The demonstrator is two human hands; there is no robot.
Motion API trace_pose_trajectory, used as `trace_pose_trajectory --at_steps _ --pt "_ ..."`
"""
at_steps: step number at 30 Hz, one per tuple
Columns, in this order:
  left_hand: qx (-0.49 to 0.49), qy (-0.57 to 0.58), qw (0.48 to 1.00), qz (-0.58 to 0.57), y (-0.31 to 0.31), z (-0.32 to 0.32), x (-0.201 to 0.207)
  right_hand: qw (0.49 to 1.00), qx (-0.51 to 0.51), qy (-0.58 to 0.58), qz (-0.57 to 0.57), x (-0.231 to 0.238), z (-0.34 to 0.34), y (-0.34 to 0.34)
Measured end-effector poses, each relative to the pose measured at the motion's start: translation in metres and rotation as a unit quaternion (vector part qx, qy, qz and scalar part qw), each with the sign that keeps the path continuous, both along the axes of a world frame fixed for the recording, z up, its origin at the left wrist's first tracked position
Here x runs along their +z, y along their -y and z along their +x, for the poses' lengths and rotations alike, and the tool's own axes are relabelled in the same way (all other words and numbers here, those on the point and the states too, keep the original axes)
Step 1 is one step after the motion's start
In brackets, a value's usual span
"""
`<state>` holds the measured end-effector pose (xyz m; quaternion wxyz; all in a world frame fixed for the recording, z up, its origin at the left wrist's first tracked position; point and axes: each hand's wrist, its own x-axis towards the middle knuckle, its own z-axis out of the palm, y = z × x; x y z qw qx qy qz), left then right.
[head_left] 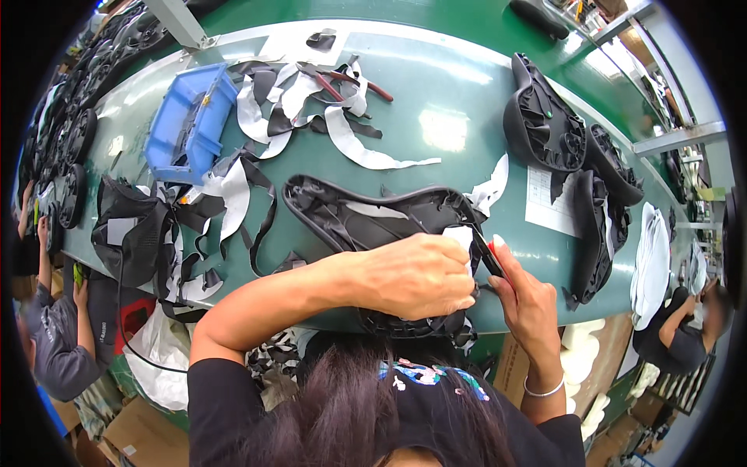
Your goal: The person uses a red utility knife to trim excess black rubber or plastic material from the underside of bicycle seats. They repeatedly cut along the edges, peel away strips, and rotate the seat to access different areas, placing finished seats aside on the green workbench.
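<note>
A long curved black padded shell (366, 214) lies hollow side up before me, with black fabric gathered over its rim. My left hand (420, 276) reaches across it, fingers curled closed round fabric at its right end. A white bit of that fabric (461, 236) pokes out above the knuckles. Close to its right, my right hand (527, 300) grips a slim black-and-red hand tool (498, 261), whose tip lies along the shell's rim. The tool's exact kind is hard to make out. A pale fabric scrap (490, 187) lies just beyond the shell.
Fabric offcuts (233, 194) litter the table's left, around a blue bin (194, 124) and red-handled tool (331, 86). A black bag (128, 233) sits nearer. More shells (545, 117) stand at right beside a paper sheet (548, 202). People work at both sides.
</note>
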<state>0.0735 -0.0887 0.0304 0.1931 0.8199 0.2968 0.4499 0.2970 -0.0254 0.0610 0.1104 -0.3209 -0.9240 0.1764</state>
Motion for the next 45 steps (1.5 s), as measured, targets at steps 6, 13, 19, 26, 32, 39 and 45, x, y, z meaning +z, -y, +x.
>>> trace_pose_trajectory --at_steps 6,13,19,26,32,39,45 --pt "-0.013 -0.043 0.994 0.099 0.001 0.005 -0.01 0.998 0.002 0.057 -0.016 0.014 -0.002 -0.004" --pt "0.203 -0.275 0.933 -0.114 0.039 0.013 0.006 0.992 0.113 0.009 -0.057 0.06 -0.015 -0.047" --pt "0.24 -0.294 0.903 -0.204 0.052 0.024 0.025 0.93 0.33 0.111 0.119 0.051 -0.073 -0.068" --pt "0.217 -0.215 0.925 -0.224 0.07 0.0 0.031 0.927 0.303 0.19 0.111 0.059 -0.054 -0.081" --pt "0.245 -0.101 0.93 -0.256 0.064 -0.008 0.027 0.987 0.143 0.069 -0.015 0.02 0.015 -0.055" --pt "0.068 0.237 0.928 -0.278 -0.022 -0.002 0.034 0.997 0.037 0.058 0.03 0.005 0.02 -0.005" --pt "-0.069 0.674 0.705 -0.211 -0.022 -0.005 0.018 0.998 -0.054 -0.011 0.004 0.011 0.024 0.043"
